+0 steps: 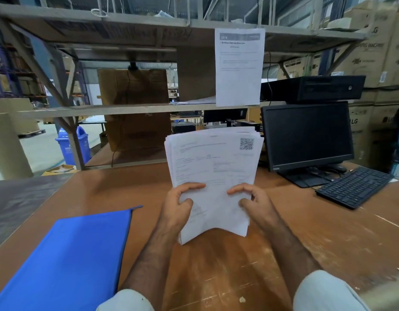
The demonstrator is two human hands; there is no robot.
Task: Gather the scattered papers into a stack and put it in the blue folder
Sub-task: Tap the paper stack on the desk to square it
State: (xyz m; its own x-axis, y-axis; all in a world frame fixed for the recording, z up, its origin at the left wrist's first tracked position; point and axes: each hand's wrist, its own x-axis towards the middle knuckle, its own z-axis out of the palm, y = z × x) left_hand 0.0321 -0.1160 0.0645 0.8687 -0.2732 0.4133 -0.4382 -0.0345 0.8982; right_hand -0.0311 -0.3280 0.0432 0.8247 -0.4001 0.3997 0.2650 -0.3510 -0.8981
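Note:
A stack of white printed papers (213,162) is held upright above the middle of the brown table (306,232). Its top sheet faces me and carries a QR code at the upper right. My left hand (179,204) grips the stack's lower left edge. My right hand (253,202) grips its lower right edge. The sheets fan slightly at the top. The blue folder (70,261) lies flat and closed on the table at the lower left, apart from both hands.
A black monitor (306,135) and black keyboard (353,187) stand at the right. A metal shelf rack (126,108) rises behind the table with a printed sheet (239,68) hanging from it. Cardboard boxes (378,52) fill the right; a blue bin (72,144) stands far left.

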